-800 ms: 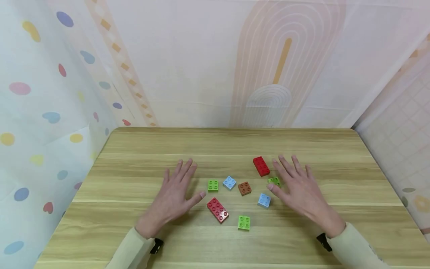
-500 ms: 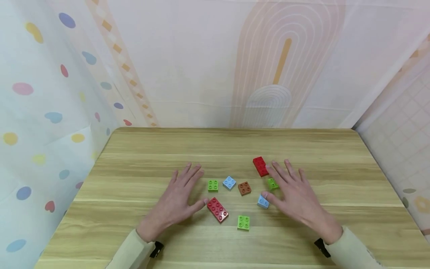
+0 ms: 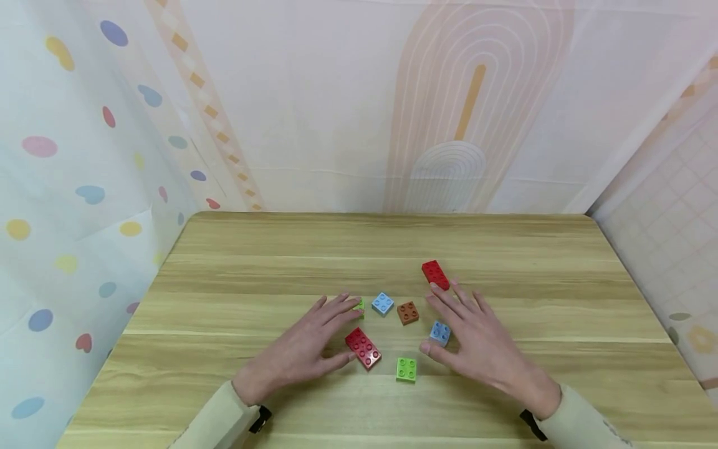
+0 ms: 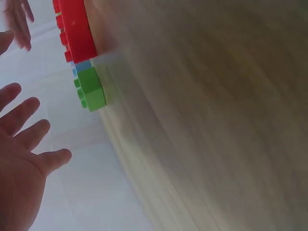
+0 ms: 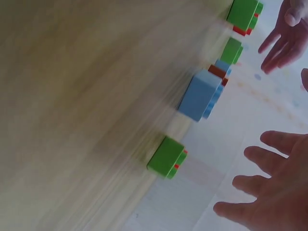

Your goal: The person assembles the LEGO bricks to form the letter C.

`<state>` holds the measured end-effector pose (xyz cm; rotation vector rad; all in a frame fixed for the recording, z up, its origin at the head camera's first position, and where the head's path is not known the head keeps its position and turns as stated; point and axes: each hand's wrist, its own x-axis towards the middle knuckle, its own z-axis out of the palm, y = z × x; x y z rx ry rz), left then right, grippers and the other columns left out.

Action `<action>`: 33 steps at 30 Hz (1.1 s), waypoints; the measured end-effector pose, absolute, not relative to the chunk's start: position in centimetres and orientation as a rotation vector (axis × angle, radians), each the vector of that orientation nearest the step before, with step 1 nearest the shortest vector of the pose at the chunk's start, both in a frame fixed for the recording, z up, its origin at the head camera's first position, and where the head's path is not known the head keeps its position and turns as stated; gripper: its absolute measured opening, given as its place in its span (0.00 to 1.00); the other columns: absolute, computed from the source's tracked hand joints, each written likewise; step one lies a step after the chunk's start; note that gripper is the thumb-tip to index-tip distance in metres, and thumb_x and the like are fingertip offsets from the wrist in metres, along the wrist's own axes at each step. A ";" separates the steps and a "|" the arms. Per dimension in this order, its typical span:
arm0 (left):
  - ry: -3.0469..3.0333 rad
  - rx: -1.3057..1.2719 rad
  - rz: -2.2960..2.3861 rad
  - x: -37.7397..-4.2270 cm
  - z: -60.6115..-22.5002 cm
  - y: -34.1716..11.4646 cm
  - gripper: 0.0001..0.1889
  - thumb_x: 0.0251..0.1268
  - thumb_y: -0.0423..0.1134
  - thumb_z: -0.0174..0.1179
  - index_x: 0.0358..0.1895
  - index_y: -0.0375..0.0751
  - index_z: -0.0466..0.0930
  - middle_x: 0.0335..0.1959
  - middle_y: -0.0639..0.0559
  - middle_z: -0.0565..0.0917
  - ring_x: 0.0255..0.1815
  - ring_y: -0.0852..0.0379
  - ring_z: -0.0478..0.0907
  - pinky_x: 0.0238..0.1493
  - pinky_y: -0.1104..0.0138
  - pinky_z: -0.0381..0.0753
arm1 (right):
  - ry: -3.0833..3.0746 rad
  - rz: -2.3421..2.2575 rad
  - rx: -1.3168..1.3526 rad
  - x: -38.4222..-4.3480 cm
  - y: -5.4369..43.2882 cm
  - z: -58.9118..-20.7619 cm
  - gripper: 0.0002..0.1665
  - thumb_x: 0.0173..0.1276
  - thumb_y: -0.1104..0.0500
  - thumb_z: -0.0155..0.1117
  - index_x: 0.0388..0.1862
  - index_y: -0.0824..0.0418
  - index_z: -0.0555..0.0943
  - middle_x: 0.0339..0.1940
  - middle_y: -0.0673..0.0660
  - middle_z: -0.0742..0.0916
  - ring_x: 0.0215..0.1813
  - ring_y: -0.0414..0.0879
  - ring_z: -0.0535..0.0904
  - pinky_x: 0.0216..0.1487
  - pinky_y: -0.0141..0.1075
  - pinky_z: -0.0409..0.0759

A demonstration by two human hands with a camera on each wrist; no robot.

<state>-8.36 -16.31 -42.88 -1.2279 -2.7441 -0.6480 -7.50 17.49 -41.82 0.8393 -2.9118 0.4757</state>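
Note:
My left hand [image 3: 305, 346] hovers over the table with fingers spread. Its fingers partly cover a green building brick [image 3: 361, 307], and its thumb overlaps the edge of a long red brick [image 3: 364, 349]. My right hand [image 3: 473, 337] hovers likewise, its thumb beside a light blue brick [image 3: 440, 332]. Its index fingertip overlaps a second long red brick [image 3: 434, 274]. Beneath this hand, hidden in the head view, another green brick [image 5: 166, 156] shows in the right wrist view. Between the hands lie a blue brick [image 3: 382, 304], a brown brick [image 3: 408, 313] and a green brick [image 3: 406, 370].
The bricks lie loose on a wood-grain table [image 3: 269, 237]. A patterned cloth [image 3: 314, 112] hangs behind its far edge, and more cloth stands along the left and right sides. Black straps [image 3: 260, 419] circle the wrists at the sleeves.
Both hands have moved inward over the bricks, the left to the right and the right to the left. The right hand now covers one green brick. The bricks have stayed put.

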 end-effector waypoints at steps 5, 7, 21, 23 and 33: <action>-2.774 -1.286 -0.620 -8.2 -43.0 -16.1 0.34 0.68 0.50 0.68 0.73 0.39 0.71 0.77 0.45 0.70 0.80 0.43 0.61 0.78 0.43 0.57 | -2.889 0.486 0.949 -7.0 17.0 -42.1 0.49 0.70 0.31 0.63 0.80 0.58 0.67 0.82 0.57 0.68 0.83 0.60 0.54 0.77 0.66 0.57; -2.781 -1.302 -0.613 -8.2 -43.0 -15.9 0.34 0.68 0.50 0.69 0.73 0.40 0.72 0.76 0.46 0.71 0.79 0.44 0.62 0.78 0.46 0.59 | -2.879 0.500 0.982 -6.8 16.8 -42.3 0.49 0.70 0.31 0.64 0.80 0.58 0.67 0.81 0.56 0.69 0.83 0.59 0.55 0.77 0.65 0.58; -2.821 -1.411 -0.571 -8.3 -43.3 -15.4 0.28 0.71 0.47 0.68 0.70 0.43 0.76 0.71 0.50 0.77 0.73 0.50 0.72 0.73 0.54 0.71 | -2.873 0.410 1.228 -5.9 15.5 -43.0 0.46 0.70 0.30 0.63 0.76 0.58 0.71 0.77 0.56 0.75 0.81 0.57 0.61 0.79 0.62 0.56; -2.842 -1.410 -0.562 -8.3 -43.3 -15.2 0.27 0.71 0.47 0.67 0.70 0.43 0.76 0.71 0.50 0.77 0.73 0.50 0.71 0.73 0.54 0.70 | -2.885 0.407 1.259 -5.9 15.3 -43.0 0.45 0.71 0.31 0.64 0.76 0.57 0.72 0.76 0.55 0.75 0.81 0.57 0.61 0.79 0.62 0.56; -2.933 -1.387 -0.547 -8.6 -43.5 -15.0 0.24 0.74 0.43 0.65 0.69 0.43 0.77 0.71 0.50 0.76 0.73 0.50 0.71 0.74 0.55 0.69 | -2.900 0.319 1.334 -5.8 14.6 -43.0 0.33 0.70 0.38 0.69 0.68 0.54 0.80 0.68 0.53 0.83 0.77 0.54 0.69 0.78 0.63 0.58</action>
